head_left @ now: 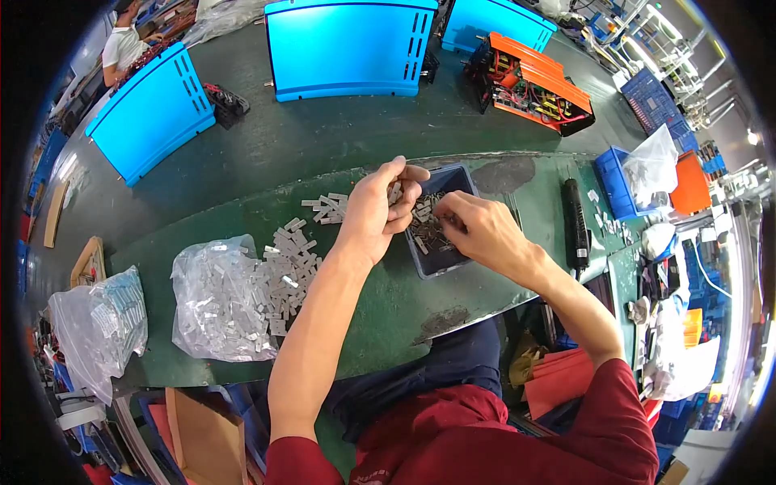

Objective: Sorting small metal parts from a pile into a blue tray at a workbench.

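Maroon shirt (477,440), right hand (483,230) over grey bin (443,263) of metal parts (423,233)

The person wears a dark red shirt (453,432), creased across the lower middle of the frame, its short sleeves (610,420) leaving the forearms (319,347) bare. A small pale print (372,477) marks the front near the bottom edge. Dark blue trousers (465,360), softly folded, show just above the shirt.
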Tool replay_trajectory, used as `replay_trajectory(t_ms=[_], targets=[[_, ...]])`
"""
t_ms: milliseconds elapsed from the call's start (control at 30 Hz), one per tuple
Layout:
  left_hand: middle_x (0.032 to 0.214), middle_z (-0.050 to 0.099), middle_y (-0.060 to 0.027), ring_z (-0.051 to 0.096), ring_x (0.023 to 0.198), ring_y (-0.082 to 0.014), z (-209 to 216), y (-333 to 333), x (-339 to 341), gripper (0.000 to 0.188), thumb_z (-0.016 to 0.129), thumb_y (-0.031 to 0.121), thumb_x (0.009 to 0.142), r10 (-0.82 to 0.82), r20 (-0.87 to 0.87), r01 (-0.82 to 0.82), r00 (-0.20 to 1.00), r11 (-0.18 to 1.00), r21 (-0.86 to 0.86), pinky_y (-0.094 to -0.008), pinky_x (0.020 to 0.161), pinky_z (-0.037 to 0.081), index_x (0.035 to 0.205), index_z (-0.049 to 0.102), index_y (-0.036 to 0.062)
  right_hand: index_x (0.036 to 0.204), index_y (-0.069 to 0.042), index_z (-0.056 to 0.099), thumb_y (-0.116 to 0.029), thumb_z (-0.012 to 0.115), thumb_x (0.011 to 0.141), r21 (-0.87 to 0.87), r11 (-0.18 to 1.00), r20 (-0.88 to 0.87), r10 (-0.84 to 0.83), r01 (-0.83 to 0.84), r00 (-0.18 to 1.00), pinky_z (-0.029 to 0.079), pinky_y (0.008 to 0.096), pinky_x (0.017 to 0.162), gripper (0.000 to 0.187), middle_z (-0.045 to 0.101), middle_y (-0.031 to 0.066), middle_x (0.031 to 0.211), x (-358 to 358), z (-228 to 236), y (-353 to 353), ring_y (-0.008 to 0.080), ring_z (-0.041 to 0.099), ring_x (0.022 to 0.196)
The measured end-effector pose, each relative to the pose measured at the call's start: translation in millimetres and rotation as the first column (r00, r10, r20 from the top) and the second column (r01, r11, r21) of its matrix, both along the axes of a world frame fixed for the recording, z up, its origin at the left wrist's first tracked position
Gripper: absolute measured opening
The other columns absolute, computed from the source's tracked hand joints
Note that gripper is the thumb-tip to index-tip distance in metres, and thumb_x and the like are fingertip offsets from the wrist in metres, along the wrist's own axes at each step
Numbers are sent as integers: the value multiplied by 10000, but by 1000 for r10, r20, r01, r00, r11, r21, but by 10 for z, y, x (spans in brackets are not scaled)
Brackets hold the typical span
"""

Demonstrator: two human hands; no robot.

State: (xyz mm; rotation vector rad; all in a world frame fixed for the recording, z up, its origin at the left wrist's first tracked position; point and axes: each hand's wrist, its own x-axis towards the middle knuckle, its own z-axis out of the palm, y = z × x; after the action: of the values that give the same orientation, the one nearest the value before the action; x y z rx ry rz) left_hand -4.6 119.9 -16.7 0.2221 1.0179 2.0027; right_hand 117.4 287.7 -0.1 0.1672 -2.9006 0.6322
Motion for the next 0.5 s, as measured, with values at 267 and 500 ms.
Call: replay_trajectory(t_ms=[267, 500], targets=[[700, 498, 42, 293, 470, -8, 22, 5, -23, 346, 506, 306, 1071, 7, 15, -7, 1000, 1000, -4, -188, 390, 208, 1021, 651, -5, 1066, 15, 582, -125, 678, 903, 177, 982, 99, 56, -73, 993, 542, 476, 680, 235, 655, 183, 956, -159, -50, 0, 395, 671, 842], [704, 500, 43, 295, 477, -10, -12, 19, -33, 354, 504, 312, 1070, -6, -1, 6, 1000, 1000, 16, -193, 395, 211, 1021, 655, -4, 1038, 17, 573, -139, 694, 903, 169, 984, 79, 37, -50, 996, 536, 488, 681, 239, 626, 178, 948, -85, -99, 7, 399, 660, 832]])
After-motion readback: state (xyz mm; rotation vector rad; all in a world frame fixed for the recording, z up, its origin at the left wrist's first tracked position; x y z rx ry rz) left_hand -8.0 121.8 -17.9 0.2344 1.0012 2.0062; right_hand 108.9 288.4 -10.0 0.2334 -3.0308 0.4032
